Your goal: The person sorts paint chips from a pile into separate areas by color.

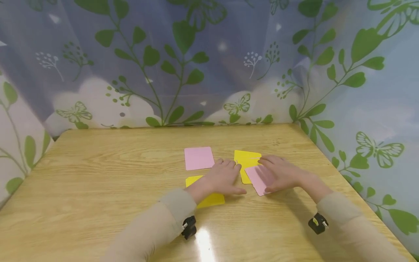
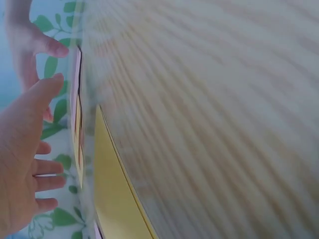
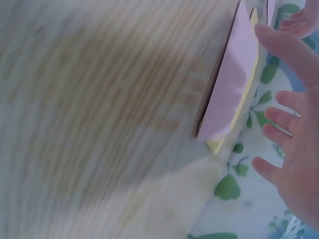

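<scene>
Over the right part of the table, a pink square card overlaps a yellow card. My right hand hovers at that pink card and covers its right side in the head view; its fingers are spread and hold nothing in the right wrist view. My left hand reaches over another yellow card, hiding its middle. Thumb apart and fingers extended, that hand is free of any object in the left wrist view. Beyond its fingertips lies a second pink card, flat on the wood.
The cards lie on a wooden table whose far edge meets a leaf-and-butterfly patterned curtain. More of this curtain hangs along both sides. Each wrist carries a small black camera, such as the left one.
</scene>
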`<state>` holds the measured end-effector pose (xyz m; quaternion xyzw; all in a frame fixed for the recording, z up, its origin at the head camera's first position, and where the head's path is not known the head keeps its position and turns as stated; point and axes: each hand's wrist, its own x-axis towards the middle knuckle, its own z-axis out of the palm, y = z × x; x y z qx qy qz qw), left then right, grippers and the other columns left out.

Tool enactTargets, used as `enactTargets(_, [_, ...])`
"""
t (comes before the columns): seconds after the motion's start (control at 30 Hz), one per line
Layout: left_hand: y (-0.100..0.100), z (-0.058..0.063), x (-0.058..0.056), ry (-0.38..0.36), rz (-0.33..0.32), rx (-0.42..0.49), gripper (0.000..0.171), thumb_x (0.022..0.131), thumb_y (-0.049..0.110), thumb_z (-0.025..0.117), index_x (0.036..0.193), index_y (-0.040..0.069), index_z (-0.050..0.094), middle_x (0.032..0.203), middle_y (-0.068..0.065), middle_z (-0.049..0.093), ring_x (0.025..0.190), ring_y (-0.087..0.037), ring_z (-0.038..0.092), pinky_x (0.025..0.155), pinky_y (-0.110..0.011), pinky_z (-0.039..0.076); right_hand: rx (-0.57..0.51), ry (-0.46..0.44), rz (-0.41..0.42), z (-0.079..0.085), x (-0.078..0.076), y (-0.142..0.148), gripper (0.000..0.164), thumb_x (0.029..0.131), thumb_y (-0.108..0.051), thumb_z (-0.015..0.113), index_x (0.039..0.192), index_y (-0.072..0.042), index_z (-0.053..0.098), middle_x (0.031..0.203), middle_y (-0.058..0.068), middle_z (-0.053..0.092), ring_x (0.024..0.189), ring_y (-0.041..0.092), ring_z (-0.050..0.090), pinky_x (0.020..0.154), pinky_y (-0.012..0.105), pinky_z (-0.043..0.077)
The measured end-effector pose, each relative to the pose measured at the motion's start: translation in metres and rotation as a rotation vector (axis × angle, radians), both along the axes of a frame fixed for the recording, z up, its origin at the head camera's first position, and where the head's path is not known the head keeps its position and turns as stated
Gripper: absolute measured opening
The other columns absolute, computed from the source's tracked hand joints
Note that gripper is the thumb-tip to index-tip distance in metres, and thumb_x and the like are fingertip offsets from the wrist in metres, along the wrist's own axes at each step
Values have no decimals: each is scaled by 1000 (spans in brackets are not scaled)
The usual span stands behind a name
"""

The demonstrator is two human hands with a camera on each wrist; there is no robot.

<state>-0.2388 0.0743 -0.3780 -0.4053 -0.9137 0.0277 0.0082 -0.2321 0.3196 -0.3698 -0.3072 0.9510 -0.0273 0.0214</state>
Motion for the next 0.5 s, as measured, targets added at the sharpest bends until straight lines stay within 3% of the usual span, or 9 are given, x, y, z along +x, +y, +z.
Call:
enactTargets(0.23, [30,-5,-2,16,13,-5,78,78,73,45,127,13,48,118,-4,52,112,-21,45,98,-38,33,-9,26,-13,-3,5,15,86,63,-40,78,130,2,45,131,20,45,120,39,40,95,58,32])
enactTargets(0.5, [55,-14,3,-5,45,-47,85,73,76,48,133,15,43,121,-4,49,112,-20,43,98,-38,32,18,21,-13,-7,6,20,82,65,-41,77,129,-1,46,129,20,45,118,38,43,92,58,36])
